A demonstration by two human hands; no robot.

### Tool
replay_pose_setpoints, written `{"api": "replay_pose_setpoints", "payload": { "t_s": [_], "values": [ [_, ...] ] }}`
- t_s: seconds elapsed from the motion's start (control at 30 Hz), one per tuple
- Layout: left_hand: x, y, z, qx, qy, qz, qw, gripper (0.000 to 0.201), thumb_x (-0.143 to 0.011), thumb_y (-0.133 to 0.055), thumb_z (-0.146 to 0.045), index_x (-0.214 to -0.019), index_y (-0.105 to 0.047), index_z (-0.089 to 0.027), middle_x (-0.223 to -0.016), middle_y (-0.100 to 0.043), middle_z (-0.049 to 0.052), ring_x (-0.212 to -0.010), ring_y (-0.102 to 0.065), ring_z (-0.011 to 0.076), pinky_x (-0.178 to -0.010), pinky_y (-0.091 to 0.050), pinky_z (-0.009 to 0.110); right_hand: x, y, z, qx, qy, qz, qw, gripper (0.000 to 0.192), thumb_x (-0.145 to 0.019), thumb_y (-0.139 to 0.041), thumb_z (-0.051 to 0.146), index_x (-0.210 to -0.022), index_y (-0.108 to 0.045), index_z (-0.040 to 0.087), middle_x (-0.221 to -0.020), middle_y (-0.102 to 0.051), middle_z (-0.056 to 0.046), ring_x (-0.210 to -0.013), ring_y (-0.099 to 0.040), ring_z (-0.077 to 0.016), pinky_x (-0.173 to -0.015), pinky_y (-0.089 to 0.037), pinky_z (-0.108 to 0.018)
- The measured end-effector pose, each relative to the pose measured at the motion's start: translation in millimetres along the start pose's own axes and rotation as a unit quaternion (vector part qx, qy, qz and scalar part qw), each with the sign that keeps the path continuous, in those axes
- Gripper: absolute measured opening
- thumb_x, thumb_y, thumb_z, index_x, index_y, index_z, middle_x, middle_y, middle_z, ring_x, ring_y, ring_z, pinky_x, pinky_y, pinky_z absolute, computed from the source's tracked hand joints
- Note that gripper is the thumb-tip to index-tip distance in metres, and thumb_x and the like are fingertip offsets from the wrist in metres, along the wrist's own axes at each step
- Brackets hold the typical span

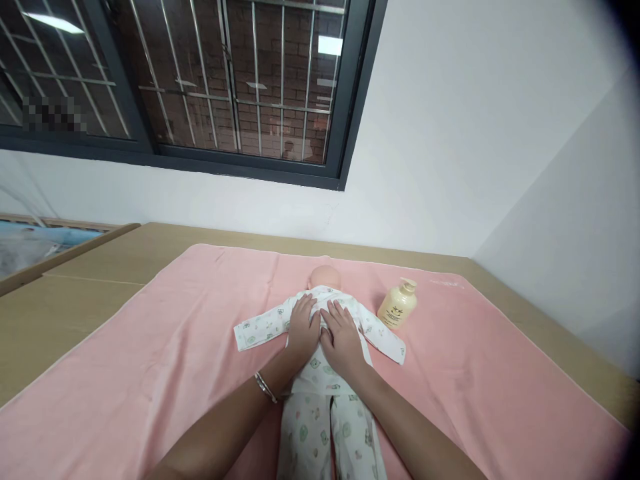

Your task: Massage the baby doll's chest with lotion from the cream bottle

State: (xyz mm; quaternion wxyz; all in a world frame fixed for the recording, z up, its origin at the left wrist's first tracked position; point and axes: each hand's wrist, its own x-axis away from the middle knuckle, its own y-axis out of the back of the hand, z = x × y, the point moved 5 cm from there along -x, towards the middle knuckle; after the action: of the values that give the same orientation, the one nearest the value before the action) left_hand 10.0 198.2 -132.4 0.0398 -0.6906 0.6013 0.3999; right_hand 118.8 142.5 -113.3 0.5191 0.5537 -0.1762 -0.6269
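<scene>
Both hands lie flat and side by side on the chest of the baby doll (320,373): the left hand (303,328) and the right hand (342,337) rest with fingers spread and together at the thumbs, pressing on the printed top, so neither grip is clamped on anything. The doll lies on its back directly under the hands, head beyond the fingertips, sleeves stretched out to either side, trousered legs running back towards the person. Judged from this, the doll is already fully dressed in top and trousers; the hands appear to be smoothing or closing the front, and whether fastenings are done is hidden beneath the palms. A bracelet (265,387) sits on the left wrist. A lotion bottle (398,304) stands just beyond the right sleeve, untouched. All rests on a pink towel (150,360) spread over the table (75,293).
</scene>
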Motion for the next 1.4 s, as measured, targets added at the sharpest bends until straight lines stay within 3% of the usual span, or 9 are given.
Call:
{"api": "replay_pose_setpoints", "payload": {
  "t_s": [0.2, 0.37, 0.43, 0.5, 0.57, 0.77, 0.97, 1.17, 1.4],
  "values": [
    [-8.4, 4.7, -12.7, 0.017, 0.053, 0.014, 0.998, 0.034, -0.081, -0.046, -0.016, -0.112, -0.06, -0.014, -0.127, -0.058, 0.013, -0.13, -0.042, 0.0289, -0.111, -0.029, 0.053, -9.9, 13.5, 2.7, -0.049, -0.023, 0.026, 0.998, 0.049, -0.081, -0.045, 0.013, -0.129, -0.055, 0.014, -0.14, -0.047, -0.011, -0.135, -0.034, -0.0267, -0.113, -0.025, -0.049],
    [-31.0, -2.2, -59.3, 0.207, 0.125, 0.021, 0.97, 0.033, -0.083, -0.049, -0.021, -0.115, -0.06, -0.02, -0.129, -0.057, 0.008, -0.129, -0.043, 0.0251, -0.113, -0.026, 0.048, -26.4, 67.6, -24.3, -0.139, -0.089, -0.041, 0.985, 0.047, -0.086, -0.044, 0.022, -0.132, -0.051, 0.018, -0.142, -0.045, -0.009, -0.132, -0.04, -0.0219, -0.108, -0.035, -0.041],
    [-41.5, -24.7, -75.8, 0.35, 0.212, 0.069, 0.91, 0.028, -0.084, -0.05, -0.021, -0.109, -0.062, -0.021, -0.128, -0.059, 0.006, -0.129, -0.044, 0.0218, -0.114, -0.025, 0.041, -30.1, 95.0, -46.2, -0.125, -0.119, -0.1, 0.98, 0.046, -0.087, -0.043, 0.025, -0.131, -0.052, 0.018, -0.143, -0.043, -0.009, -0.134, -0.037, -0.0226, -0.11, -0.033, -0.043],
    [-49.4, -57.1, -89.1, 0.486, 0.319, 0.124, 0.804, 0.023, -0.085, -0.052, -0.024, -0.104, -0.064, -0.021, -0.129, -0.058, 0.007, -0.131, -0.042, 0.019, -0.115, -0.024, 0.036, -31.3, 116.9, -71.7, -0.086, -0.152, -0.157, 0.972, 0.047, -0.087, -0.043, 0.027, -0.132, -0.051, 0.015, -0.145, -0.04, -0.011, -0.136, -0.032, -0.0248, -0.111, -0.029, -0.046],
    [-58.1, -88.7, -99.9, 0.544, 0.381, 0.167, 0.729, 0.027, -0.088, -0.049, -0.032, -0.104, -0.064, -0.017, -0.129, -0.057, 0.013, -0.129, -0.045, 0.0203, -0.112, -0.03, 0.036, -31.8, 128.9, -95.9, -0.049, -0.178, -0.195, 0.963, 0.054, -0.084, -0.044, 0.025, -0.136, -0.045, 0.011, -0.148, -0.035, -0.014, -0.139, -0.027, -0.0271, -0.112, -0.026, -0.048],
    [-86.2, -148.0, -113.1, 0.605, 0.434, 0.186, 0.642, 0.055, -0.093, -0.025, -0.046, -0.125, -0.05, -0.009, -0.133, -0.051, 0.021, -0.122, -0.053, 0.0212, -0.094, -0.049, 0.033, -40.3, 111.9, -130.1, 0.007, -0.175, -0.145, 0.974, 0.065, -0.075, -0.042, 0.012, -0.138, -0.037, -0.002, -0.143, -0.039, -0.021, -0.138, -0.028, -0.0304, -0.113, -0.025, -0.049],
    [-88.4, -164.4, -126.7, 0.637, 0.446, 0.195, 0.597, 0.06, -0.093, -0.026, -0.048, -0.129, -0.044, -0.003, -0.122, -0.058, 0.024, -0.104, -0.064, 0.0245, -0.085, -0.055, 0.036, -43.6, 116.3, -121.9, 0.103, -0.166, -0.128, 0.972, 0.057, -0.072, -0.041, 0.007, -0.128, -0.049, -0.001, -0.124, -0.057, -0.02, -0.122, -0.046, -0.0297, -0.103, -0.037, -0.041],
    [-83.2, -164.1, -124.1, 0.636, 0.462, 0.199, 0.585, 0.057, -0.094, -0.029, -0.048, -0.125, -0.049, -0.004, -0.12, -0.06, 0.021, -0.104, -0.064, 0.0239, -0.087, -0.054, 0.033, -52.6, 129.4, -118.3, 0.139, -0.254, -0.06, 0.955, 0.047, -0.079, -0.041, 0.011, -0.123, -0.057, 0.01, -0.118, -0.062, -0.016, -0.111, -0.056, -0.0275, -0.084, -0.045, -0.035],
    [-74.2, -156.8, -130.7, 0.637, 0.474, 0.215, 0.569, 0.053, -0.095, -0.029, -0.045, -0.123, -0.052, -0.005, -0.124, -0.059, 0.018, -0.107, -0.062, 0.0228, -0.088, -0.052, 0.031, -55.7, 131.2, -115.9, 0.154, -0.302, -0.046, 0.94, 0.037, -0.083, -0.039, 0.012, -0.109, -0.064, 0.015, -0.102, -0.068, -0.015, -0.094, -0.064, -0.0253, -0.072, -0.046, -0.032]
  ]
}}
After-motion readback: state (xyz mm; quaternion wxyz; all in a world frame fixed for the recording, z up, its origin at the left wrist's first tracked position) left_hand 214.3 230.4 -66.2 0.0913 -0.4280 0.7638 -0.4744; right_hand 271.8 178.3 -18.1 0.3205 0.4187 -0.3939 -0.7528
